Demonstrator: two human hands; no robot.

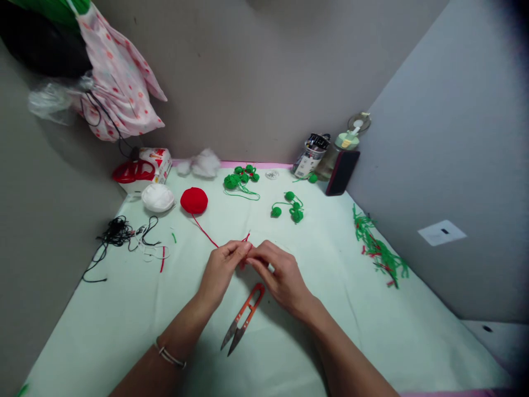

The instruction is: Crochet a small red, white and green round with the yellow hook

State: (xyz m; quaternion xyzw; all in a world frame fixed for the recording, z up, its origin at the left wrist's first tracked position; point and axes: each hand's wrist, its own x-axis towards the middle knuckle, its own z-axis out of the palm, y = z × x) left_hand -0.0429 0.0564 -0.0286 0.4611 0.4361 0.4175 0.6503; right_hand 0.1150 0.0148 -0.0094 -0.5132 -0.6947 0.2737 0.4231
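My left hand (223, 268) and my right hand (281, 272) meet above the middle of the table, fingertips together. Both are closed on red yarn (205, 233), which runs back to a red yarn ball (194, 200) at the upper left. A short yarn end pokes up above the left thumb. Whatever lies between the fingertips is mostly hidden; a bit of red shows there. Just below the hands lie orange-handled thread snips (244, 318), blades pointing toward me.
Behind are green crocheted balls (294, 208), a green yarn ball (232, 182) and white stuffing (206, 163). At left sit a white yarn ball (157, 197) and tangled black cord (117, 231). Green scraps (382, 251), a phone (343, 173) and a bottle (347, 141) stand right.
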